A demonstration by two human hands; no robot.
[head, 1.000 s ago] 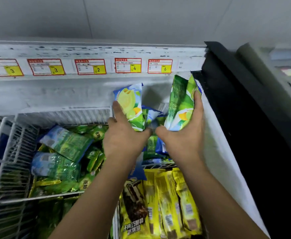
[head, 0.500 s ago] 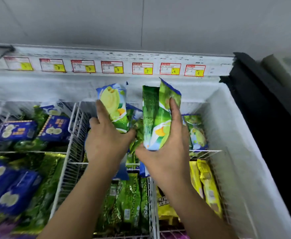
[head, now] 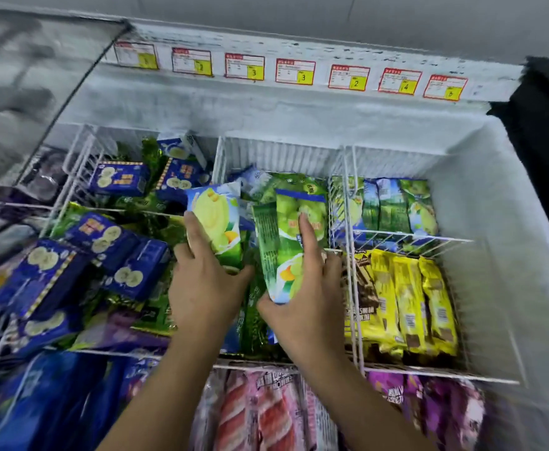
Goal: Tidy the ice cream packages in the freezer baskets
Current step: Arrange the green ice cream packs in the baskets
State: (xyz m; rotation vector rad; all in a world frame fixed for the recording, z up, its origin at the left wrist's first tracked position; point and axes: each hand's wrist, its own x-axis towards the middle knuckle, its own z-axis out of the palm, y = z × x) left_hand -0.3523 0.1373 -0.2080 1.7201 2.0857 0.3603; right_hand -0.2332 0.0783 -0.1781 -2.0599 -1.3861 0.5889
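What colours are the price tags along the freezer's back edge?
The price tags are white, red-bordered, with yellow squares; head view.

At the upper left the glass lid [head: 22, 102] is blurred. The small print on the price labels [head: 302, 71] cannot be read. The lower end of the pale packet [head: 214, 216] is covered by the left hand [head: 205, 288], that of the green packets [head: 283, 255] by the right hand [head: 309, 307]. The pink packets [head: 260, 415] are cut off by the bottom edge.
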